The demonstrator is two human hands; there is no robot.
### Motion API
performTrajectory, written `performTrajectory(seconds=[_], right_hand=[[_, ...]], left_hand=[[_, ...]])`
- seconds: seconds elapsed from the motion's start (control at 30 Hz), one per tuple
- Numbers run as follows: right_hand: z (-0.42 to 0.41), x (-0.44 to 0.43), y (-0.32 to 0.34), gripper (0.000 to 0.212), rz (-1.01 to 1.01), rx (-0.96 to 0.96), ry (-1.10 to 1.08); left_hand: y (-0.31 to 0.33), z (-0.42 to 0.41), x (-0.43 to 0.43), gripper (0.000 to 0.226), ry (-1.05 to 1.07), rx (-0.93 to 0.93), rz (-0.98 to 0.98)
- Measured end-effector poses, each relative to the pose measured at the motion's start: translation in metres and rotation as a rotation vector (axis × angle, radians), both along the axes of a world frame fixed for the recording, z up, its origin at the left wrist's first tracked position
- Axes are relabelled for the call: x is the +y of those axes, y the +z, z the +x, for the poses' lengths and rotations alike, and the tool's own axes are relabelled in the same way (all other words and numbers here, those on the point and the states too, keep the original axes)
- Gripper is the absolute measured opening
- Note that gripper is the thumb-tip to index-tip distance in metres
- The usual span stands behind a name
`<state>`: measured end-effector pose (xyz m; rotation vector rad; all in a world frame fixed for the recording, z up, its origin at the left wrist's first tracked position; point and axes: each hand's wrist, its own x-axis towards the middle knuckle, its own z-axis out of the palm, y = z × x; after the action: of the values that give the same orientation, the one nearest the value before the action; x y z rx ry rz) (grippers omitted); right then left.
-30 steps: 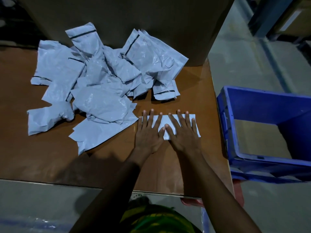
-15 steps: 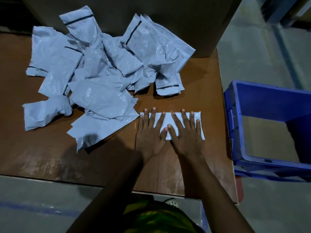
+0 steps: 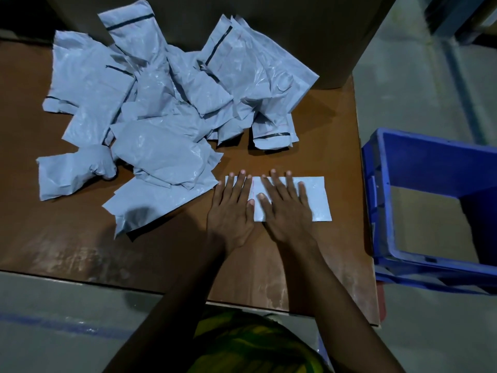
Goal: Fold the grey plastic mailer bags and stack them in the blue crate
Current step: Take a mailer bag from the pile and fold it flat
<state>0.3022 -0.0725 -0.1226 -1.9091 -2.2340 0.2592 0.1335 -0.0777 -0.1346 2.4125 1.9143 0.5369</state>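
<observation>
A folded grey mailer bag (image 3: 317, 200) lies flat on the brown table (image 3: 80, 238) near its right edge. My left hand (image 3: 231, 211) and my right hand (image 3: 285, 211) press on it side by side, palms down and fingers straight. Their thumbs nearly touch at the bag's middle. A loose heap of crumpled grey mailer bags (image 3: 161, 109) covers the far left and centre of the table. The blue crate (image 3: 430, 211) stands to the right, off the table, and its inside shows no bags.
A large cardboard box (image 3: 295, 28) stands against the table's far edge behind the heap. Grey floor runs to the right and in front of the table. The table's right edge lies close to the crate's wall.
Both hands have slid a little to the left over the folded bag, baring more of its right end. The view has shifted slightly.
</observation>
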Motion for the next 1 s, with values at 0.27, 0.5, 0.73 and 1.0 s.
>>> performTrajectory(seconds=[0.27,0.5,0.73,1.0], right_hand=[[0.051,0.003,0.009,0.069,-0.039,-0.037,-0.192],[0.05,0.004,0.01,0.07,-0.07,-0.022,-0.194],[0.052,0.002,0.009,0.07,-0.098,-0.013,-0.179],[0.049,0.004,0.008,0.069,-0.109,-0.032,-0.194]], left_hand=[[-0.002,0.004,-0.001,0.054,0.026,-0.019,0.026],[0.017,0.024,0.01,0.063,0.005,0.019,-0.116],[0.0,0.042,0.024,0.06,-0.112,0.047,-0.141],[0.005,0.037,0.038,0.07,-0.152,0.055,-0.281]])
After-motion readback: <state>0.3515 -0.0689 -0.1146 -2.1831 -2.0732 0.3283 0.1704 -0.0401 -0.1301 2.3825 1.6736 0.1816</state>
